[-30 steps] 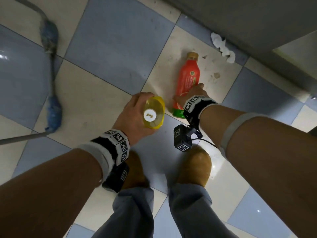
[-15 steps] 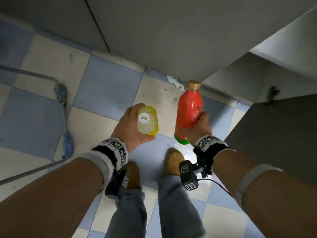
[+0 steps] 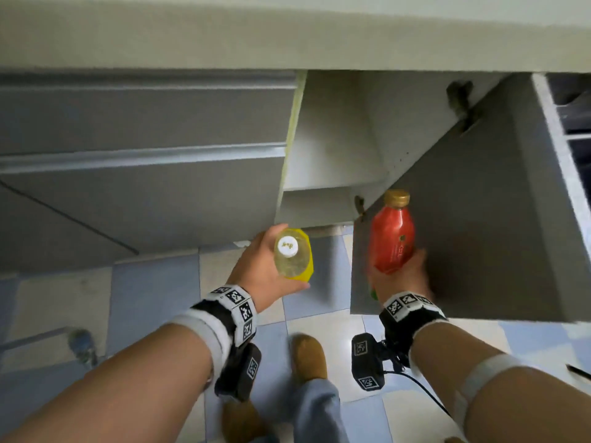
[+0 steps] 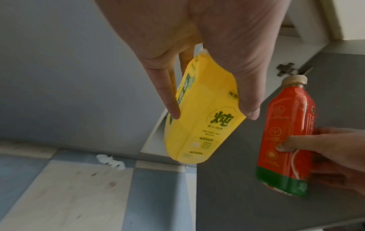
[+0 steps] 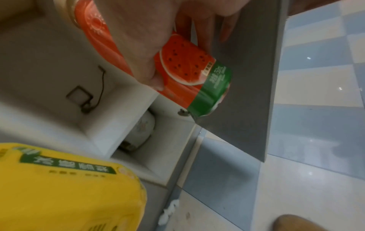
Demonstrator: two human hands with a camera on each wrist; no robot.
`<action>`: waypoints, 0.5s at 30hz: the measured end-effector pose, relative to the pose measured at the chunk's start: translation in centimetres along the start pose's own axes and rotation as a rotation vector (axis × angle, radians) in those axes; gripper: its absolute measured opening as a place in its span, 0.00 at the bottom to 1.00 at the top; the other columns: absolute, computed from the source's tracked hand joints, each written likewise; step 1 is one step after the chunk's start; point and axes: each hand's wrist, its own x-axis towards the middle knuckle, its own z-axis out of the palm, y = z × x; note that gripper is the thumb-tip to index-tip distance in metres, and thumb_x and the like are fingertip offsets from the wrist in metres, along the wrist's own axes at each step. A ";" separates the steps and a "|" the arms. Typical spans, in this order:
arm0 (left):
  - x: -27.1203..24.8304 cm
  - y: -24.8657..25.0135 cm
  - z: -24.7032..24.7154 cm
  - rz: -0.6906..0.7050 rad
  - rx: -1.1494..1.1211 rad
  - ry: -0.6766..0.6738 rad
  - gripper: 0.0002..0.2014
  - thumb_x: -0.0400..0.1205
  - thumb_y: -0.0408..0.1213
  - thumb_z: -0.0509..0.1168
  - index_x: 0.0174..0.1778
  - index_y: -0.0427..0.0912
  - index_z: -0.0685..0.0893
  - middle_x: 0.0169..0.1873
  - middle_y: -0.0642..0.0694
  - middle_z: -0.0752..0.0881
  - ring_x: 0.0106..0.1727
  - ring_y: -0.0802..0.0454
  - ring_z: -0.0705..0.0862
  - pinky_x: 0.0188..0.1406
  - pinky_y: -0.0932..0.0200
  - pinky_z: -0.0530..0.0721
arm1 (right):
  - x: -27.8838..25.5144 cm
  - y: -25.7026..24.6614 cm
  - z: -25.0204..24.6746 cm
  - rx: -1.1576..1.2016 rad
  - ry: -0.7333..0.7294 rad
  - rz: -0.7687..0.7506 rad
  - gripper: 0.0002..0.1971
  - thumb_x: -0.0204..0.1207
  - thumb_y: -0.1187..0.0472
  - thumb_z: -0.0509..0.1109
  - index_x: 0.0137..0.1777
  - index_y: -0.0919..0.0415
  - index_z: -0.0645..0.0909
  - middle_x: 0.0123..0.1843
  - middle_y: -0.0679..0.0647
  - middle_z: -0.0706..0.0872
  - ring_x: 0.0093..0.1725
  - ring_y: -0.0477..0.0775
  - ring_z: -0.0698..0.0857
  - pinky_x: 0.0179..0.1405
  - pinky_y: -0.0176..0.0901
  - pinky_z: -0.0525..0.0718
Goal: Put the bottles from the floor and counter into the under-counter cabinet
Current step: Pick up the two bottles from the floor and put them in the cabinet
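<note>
My left hand [image 3: 265, 270] grips a yellow bottle [image 3: 292, 254] with a white cap, held upright in front of the open under-counter cabinet [image 3: 323, 174]. The left wrist view shows its yellow label [image 4: 201, 118] between my thumb and fingers [image 4: 168, 100]. My right hand [image 3: 399, 279] holds a red bottle [image 3: 392, 238] with a gold cap by its lower part, just in front of the open grey cabinet door [image 3: 479, 219]. In the right wrist view the red bottle [image 5: 189, 71] has a watermelon picture and green base, and the yellow bottle [image 5: 65, 190] fills the lower left.
A white shelf [image 3: 319, 183] divides the cabinet; beneath it a pale round pot [image 5: 141, 131] stands on the cabinet floor. Grey drawer fronts [image 3: 144, 148] lie left. Crumpled tissue [image 4: 110, 161] lies on the blue-and-white tiles. My brown shoes [image 3: 308, 359] stand below.
I have risen from the floor with both bottles and the view has swung up to the open cabinet. The red bottle, lying on the tiles a second ago, now stands upright in my right hand.
</note>
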 end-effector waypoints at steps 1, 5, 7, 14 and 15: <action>0.7 1.1 0.4 0.016 0.025 -0.010 0.56 0.53 0.50 0.89 0.77 0.63 0.69 0.72 0.54 0.78 0.71 0.51 0.80 0.75 0.50 0.78 | 0.5 0.2 -0.8 0.030 0.010 0.009 0.33 0.61 0.46 0.77 0.61 0.46 0.62 0.42 0.52 0.86 0.35 0.60 0.87 0.48 0.58 0.88; 4.5 4.8 2.1 0.055 0.009 0.001 0.52 0.50 0.55 0.86 0.70 0.66 0.68 0.62 0.56 0.83 0.62 0.51 0.84 0.66 0.54 0.82 | 3.2 0.2 -2.1 0.143 0.041 -0.029 0.34 0.61 0.54 0.78 0.62 0.48 0.61 0.48 0.55 0.86 0.42 0.65 0.88 0.51 0.62 0.88; 6.9 6.4 3.0 0.077 -0.022 0.024 0.47 0.51 0.53 0.86 0.65 0.66 0.70 0.60 0.56 0.83 0.61 0.51 0.85 0.65 0.52 0.84 | 5.1 -0.4 -2.2 0.212 0.052 -0.072 0.36 0.62 0.55 0.78 0.66 0.51 0.61 0.49 0.57 0.87 0.45 0.67 0.88 0.52 0.63 0.88; 17.2 9.7 4.9 0.117 -0.022 0.189 0.47 0.49 0.57 0.85 0.65 0.66 0.72 0.62 0.52 0.86 0.63 0.49 0.86 0.68 0.47 0.85 | 12.6 -6.2 0.4 0.386 -0.017 -0.301 0.39 0.59 0.54 0.84 0.67 0.53 0.67 0.60 0.58 0.86 0.53 0.59 0.87 0.56 0.47 0.84; 18.6 9.9 5.2 0.122 0.004 0.211 0.49 0.49 0.57 0.85 0.67 0.66 0.72 0.63 0.51 0.85 0.62 0.50 0.85 0.69 0.49 0.84 | 13.6 -7.1 1.1 0.413 -0.025 -0.326 0.39 0.55 0.52 0.84 0.64 0.46 0.67 0.60 0.57 0.86 0.54 0.59 0.88 0.58 0.50 0.86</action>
